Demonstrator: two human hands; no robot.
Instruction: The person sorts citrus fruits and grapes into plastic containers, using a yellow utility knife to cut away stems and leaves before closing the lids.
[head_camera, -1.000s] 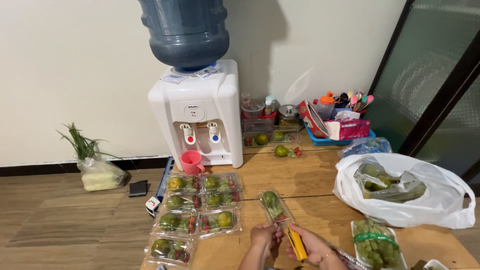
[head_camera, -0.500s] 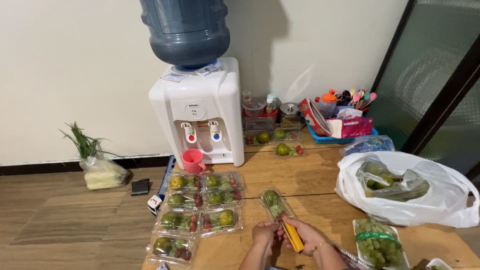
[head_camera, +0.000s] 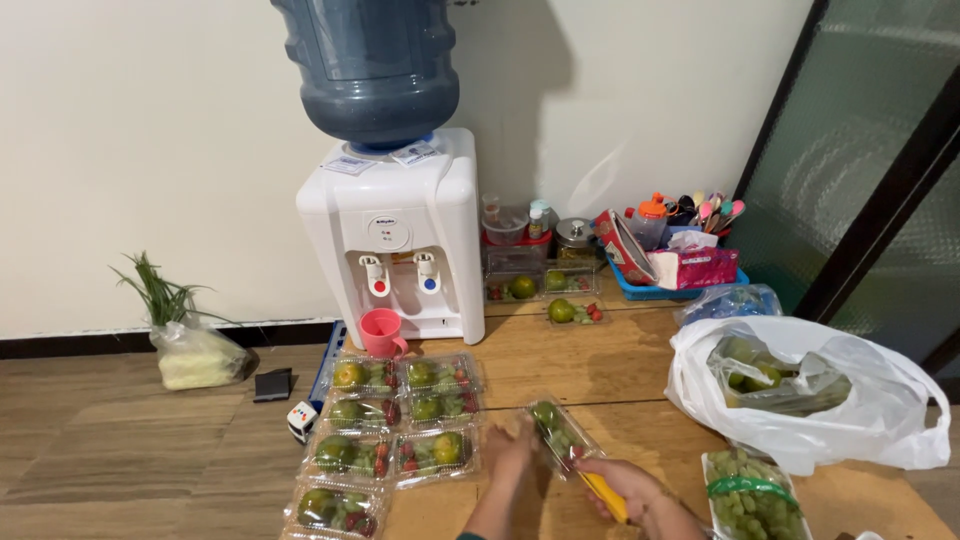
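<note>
On the low wooden tabletop (head_camera: 600, 365) right below my camera, I see my two hands around one clear plastic clamshell box of mixed fruit (head_camera: 560, 432). My left hand (head_camera: 510, 452) is motion-blurred beside the box's left edge, and I cannot tell whether its fingers are spread or curled, or whether they actually touch the plastic. My right hand (head_camera: 625, 485) is wrapped tight around one yellow-handled tool (head_camera: 605, 493), whose tip meets the near end of the box; I cannot make out what kind of tool it is. The box lies tilted, with a green fruit at its far end and red bits near the hand.

To the left I count seven more filled clear fruit boxes (head_camera: 390, 430), laid in two columns, touching one another. Behind them stand one pink plastic mug (head_camera: 381, 331) and one white water dispenser (head_camera: 392, 240) carrying one blue-grey water bottle (head_camera: 367, 70). Further back, by the wall, I make out three more clear boxes holding green fruit (head_camera: 545, 290).

To the right sits one white plastic carrier bag (head_camera: 810, 395) with green produce inside, and just in front of it one white tray of green grapes (head_camera: 750, 495), wrapped and banded in green.
</note>
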